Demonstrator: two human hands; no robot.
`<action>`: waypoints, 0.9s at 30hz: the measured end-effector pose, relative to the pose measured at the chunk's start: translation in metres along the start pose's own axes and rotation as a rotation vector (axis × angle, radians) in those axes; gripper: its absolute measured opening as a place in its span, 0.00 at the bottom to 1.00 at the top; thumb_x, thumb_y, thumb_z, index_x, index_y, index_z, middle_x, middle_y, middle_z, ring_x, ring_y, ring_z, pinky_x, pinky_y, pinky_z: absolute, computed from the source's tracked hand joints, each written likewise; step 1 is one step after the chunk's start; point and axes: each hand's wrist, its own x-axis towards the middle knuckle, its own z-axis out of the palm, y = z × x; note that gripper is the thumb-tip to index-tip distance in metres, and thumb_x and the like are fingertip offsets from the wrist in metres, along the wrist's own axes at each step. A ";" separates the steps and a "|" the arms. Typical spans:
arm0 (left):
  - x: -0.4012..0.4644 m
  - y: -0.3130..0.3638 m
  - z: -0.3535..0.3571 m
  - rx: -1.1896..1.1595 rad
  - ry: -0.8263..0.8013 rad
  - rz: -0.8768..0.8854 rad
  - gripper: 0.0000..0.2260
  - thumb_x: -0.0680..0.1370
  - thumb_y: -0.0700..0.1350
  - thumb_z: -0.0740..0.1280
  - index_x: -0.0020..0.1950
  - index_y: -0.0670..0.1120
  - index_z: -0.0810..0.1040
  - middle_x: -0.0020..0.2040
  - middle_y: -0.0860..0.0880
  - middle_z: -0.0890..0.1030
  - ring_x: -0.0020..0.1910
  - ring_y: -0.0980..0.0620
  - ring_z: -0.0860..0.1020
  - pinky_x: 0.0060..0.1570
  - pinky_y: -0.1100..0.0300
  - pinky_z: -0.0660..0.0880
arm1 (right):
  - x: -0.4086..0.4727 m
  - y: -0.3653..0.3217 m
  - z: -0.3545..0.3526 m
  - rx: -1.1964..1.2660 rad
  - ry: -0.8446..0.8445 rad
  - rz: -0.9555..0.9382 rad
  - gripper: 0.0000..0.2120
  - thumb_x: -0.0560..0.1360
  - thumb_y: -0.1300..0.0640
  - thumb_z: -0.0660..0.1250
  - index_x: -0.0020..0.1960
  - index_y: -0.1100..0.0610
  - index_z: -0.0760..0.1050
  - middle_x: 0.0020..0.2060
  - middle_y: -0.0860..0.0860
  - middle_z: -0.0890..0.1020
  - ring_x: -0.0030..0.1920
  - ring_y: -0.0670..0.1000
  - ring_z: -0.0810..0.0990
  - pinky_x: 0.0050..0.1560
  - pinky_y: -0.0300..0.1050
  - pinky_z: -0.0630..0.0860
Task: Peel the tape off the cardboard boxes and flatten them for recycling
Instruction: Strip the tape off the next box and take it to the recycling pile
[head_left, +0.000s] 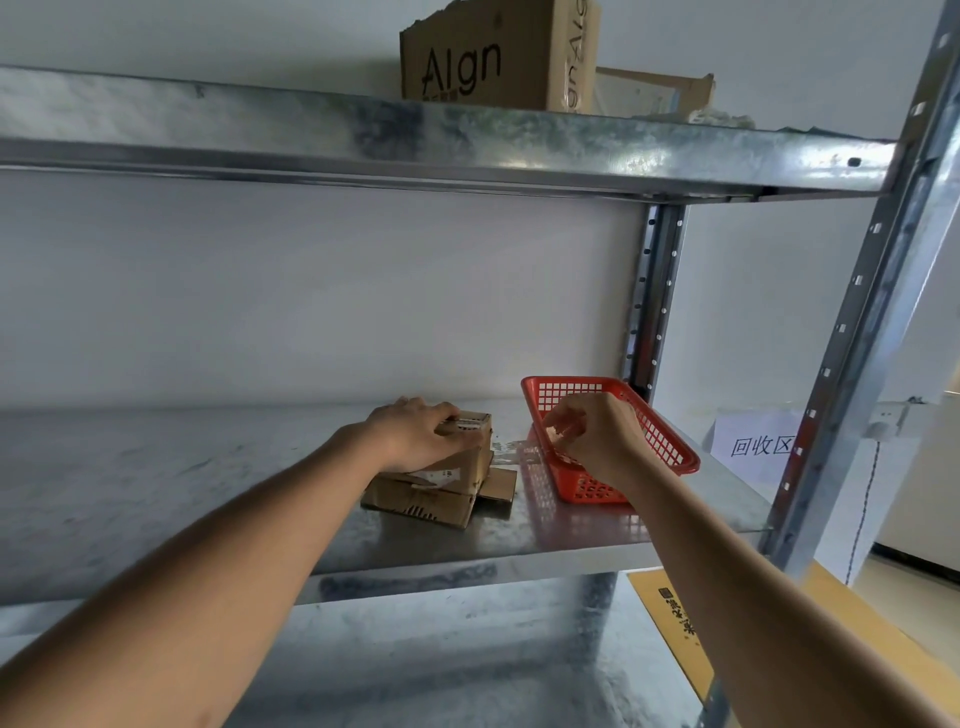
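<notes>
A small brown cardboard box (470, 457) sits on top of flattened cardboard pieces (431, 501) on the middle metal shelf. My left hand (415, 434) grips the top of the small box from the left. My right hand (597, 436) pinches a strip of clear tape (511, 451) that stretches from the box's right side toward the hand. The hand is held over the red plastic basket (670, 436).
The metal shelf (156, 493) extends far to the left. A steel upright (862, 332) stands at the right. On the top shelf stands a large "Algn" cardboard box (493, 57). A white paper sign (753, 441) and a yellow carton (675, 634) lie to the right and below.
</notes>
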 end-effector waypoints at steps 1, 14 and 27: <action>0.000 0.000 0.000 -0.003 0.002 0.000 0.41 0.71 0.82 0.49 0.78 0.61 0.64 0.72 0.48 0.71 0.74 0.45 0.67 0.70 0.45 0.68 | 0.000 -0.001 0.001 0.017 0.021 0.001 0.13 0.73 0.65 0.77 0.52 0.49 0.85 0.46 0.44 0.85 0.43 0.42 0.84 0.42 0.34 0.79; -0.019 -0.024 0.008 -0.183 0.041 0.107 0.24 0.81 0.63 0.64 0.77 0.64 0.67 0.82 0.50 0.59 0.82 0.51 0.54 0.80 0.50 0.49 | -0.005 -0.060 0.040 0.060 -0.153 -0.189 0.13 0.82 0.51 0.66 0.65 0.49 0.82 0.61 0.47 0.84 0.60 0.49 0.82 0.60 0.48 0.78; -0.033 -0.035 -0.001 -0.052 0.077 0.027 0.19 0.84 0.63 0.54 0.73 0.61 0.71 0.70 0.46 0.71 0.70 0.40 0.71 0.70 0.44 0.68 | 0.002 -0.086 0.061 0.094 -0.047 -0.059 0.06 0.78 0.55 0.73 0.53 0.55 0.87 0.47 0.50 0.87 0.45 0.50 0.84 0.41 0.40 0.75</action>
